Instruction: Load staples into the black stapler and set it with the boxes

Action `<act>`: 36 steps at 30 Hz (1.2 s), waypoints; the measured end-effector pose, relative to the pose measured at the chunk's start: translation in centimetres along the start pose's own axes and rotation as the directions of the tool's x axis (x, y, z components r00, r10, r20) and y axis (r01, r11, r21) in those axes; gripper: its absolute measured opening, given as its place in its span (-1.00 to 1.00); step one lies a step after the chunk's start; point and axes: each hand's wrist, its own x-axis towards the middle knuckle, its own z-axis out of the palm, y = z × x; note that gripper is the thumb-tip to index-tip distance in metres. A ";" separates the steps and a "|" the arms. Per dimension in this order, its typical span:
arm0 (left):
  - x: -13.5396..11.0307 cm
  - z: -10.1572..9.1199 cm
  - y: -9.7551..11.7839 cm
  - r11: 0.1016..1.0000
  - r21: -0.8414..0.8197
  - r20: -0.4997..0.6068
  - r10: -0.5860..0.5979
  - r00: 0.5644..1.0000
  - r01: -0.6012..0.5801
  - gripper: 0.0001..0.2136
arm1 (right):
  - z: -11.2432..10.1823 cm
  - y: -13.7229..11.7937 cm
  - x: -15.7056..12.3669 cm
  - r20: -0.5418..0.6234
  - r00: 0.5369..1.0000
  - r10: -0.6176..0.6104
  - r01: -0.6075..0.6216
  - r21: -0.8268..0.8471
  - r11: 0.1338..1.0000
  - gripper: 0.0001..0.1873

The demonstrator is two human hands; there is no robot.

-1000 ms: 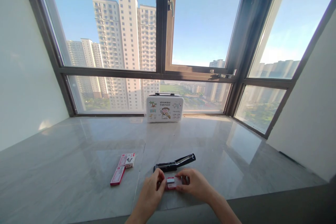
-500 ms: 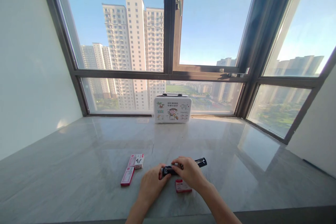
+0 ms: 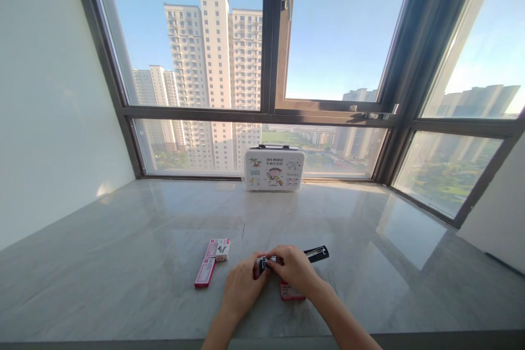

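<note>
A black stapler lies on the marble sill, its far end pointing right. My left hand grips its near end with curled fingers. My right hand is closed over the stapler's top, fingertips pinched at the near end by the left hand. What the fingertips pinch is too small to make out. A small red staple box lies on the sill under my right wrist, partly hidden.
Left of my hands lie a long red box and a small white-and-red box. A white tin case with a cartoon print stands against the window at the back. Walls close in on both sides of the sill.
Both hands left the small red staple box, which now lies on the sill, and moved up onto the stapler. The camera view shifted slightly left.
</note>
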 end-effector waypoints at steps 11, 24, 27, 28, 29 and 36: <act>0.1 -0.6 -0.1 0.985 -0.173 -0.033 0.016 0.999 -0.022 -0.68 | 0.8 0.2 -0.8 -0.168 0.959 0.226 -0.249 -0.130 0.960 -0.70; 0.2 -0.5 0.0 0.983 -0.181 0.023 -0.017 1.000 0.021 -0.71 | 3.0 1.0 -0.4 -0.201 0.904 0.377 -0.298 0.336 0.893 -0.61; 0.2 -0.5 0.0 0.985 -0.170 0.025 -0.023 0.999 0.027 -0.72 | 3.1 1.4 -0.5 -0.204 0.897 0.392 -0.305 0.355 0.884 -0.59; 0.2 -0.5 0.0 0.986 -0.165 0.025 -0.025 0.999 0.029 -0.72 | 3.1 1.5 -0.6 -0.208 0.894 0.398 -0.307 0.364 0.880 -0.59; 0.2 -0.6 0.0 0.987 -0.161 0.026 -0.025 0.999 0.029 -0.71 | 3.2 1.6 -0.6 -0.210 0.891 0.401 -0.307 0.373 0.876 -0.59; 0.1 -0.7 0.1 0.988 -0.153 0.038 -0.029 0.999 0.035 -0.71 | 3.8 1.4 -0.6 -0.227 0.895 0.383 -0.299 0.331 0.895 -0.61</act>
